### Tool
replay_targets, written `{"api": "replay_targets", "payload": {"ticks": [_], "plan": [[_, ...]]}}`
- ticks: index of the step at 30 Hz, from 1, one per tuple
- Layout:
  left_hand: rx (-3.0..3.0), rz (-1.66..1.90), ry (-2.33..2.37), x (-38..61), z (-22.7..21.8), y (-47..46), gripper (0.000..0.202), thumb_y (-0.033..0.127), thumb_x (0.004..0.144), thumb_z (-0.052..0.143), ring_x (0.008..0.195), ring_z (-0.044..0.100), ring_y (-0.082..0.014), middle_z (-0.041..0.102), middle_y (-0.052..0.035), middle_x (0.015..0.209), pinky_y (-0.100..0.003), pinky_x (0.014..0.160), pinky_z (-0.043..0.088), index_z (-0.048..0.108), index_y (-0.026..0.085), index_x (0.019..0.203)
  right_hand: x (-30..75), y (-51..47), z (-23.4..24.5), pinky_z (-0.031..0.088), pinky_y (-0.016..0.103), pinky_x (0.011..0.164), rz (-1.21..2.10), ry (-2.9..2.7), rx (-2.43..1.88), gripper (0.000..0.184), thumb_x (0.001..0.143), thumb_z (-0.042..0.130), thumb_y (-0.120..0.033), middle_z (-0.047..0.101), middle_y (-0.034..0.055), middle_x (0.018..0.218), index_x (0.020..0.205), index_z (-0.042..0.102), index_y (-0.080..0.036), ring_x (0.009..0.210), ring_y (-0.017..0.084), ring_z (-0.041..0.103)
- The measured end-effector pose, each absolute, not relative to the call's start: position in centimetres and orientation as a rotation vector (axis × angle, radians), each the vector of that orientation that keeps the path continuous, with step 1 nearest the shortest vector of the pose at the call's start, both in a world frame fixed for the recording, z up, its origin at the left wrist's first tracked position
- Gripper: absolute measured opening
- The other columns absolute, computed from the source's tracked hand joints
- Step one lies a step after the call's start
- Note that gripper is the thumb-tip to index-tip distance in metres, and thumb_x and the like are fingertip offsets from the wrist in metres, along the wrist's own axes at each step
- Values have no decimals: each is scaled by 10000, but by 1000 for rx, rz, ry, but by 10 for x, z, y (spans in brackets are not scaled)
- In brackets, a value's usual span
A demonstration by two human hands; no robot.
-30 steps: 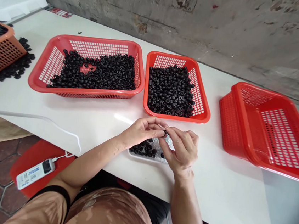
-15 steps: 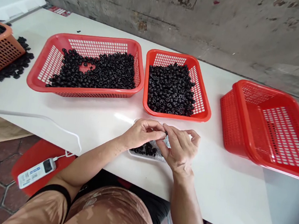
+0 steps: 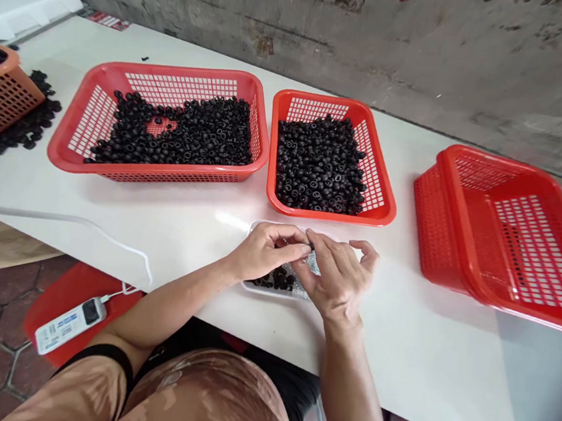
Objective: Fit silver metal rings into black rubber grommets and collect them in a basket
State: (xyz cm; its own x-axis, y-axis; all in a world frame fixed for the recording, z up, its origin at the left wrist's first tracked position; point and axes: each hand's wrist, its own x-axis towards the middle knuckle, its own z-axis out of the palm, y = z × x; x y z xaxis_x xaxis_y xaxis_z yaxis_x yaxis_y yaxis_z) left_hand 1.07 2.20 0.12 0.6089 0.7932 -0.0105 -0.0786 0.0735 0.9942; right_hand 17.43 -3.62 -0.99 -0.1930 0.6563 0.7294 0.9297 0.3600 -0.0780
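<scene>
Over a shallow white tray [image 3: 269,293], my left hand [image 3: 267,252] and my right hand [image 3: 343,278] meet fingertip to fingertip. Pinched between them is a small black part [image 3: 312,246], mostly covered by the fingers. Both hands are closed on it. Below, the left portion of the tray holds loose black pieces [image 3: 278,280]. Small silvery pieces [image 3: 303,289] lie to their right, too fine to make out singly. Just beyond the hands stands a red basket [image 3: 328,216] full of black ring-like parts [image 3: 318,167].
A wider red basket [image 3: 184,175] of black parts stands left of it. Stacked red baskets [image 3: 450,255] are at the right. An orange basket [image 3: 6,98] sits beside spilled black pieces [image 3: 44,122]. A white cable [image 3: 83,221] reaches a power bank [image 3: 68,327] on a red stool [image 3: 51,293].
The hands stay together over the tray, with only slight finger movement around the small black part. The whole view has shifted a little.
</scene>
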Motion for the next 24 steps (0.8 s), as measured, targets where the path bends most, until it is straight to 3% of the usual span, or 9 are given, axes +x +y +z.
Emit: {"api": "replay_targets", "payload": {"ticks": [5,9,17,24], "plan": [[1074,709,579,9,2,26,216,339,845,734,740,604,-119,684,-23,759,-259,769,477,734,134,775,179,-39,-5,482,415,901,5,-1876,-1191,346,965,701,-233,789,95,1137,1309,659,-216,908,221,759],[1010,661,553,8,1,26,253,390,806,800,725,621,-111,694,-21,767,-252,754,477,759,141,797,182,-40,-2,522,425,929,274,-1728,-1130,320,979,617,-113,777,69,1170,1239,716,-271,1042,235,741],[1104,703,621,8,-3,25,214,357,837,790,791,660,-125,740,-43,832,-263,799,507,796,149,888,176,-42,-4,521,404,947,302,-1619,-1231,236,971,656,-119,792,30,1094,1117,759,-274,985,201,744],[1080,741,589,9,-2,27,180,325,838,767,783,662,-135,739,-41,834,-286,813,528,787,149,869,173,-40,-5,508,399,904,156,-1702,-1239,220,978,664,-156,791,65,1117,1176,716,-234,957,207,753]]}}
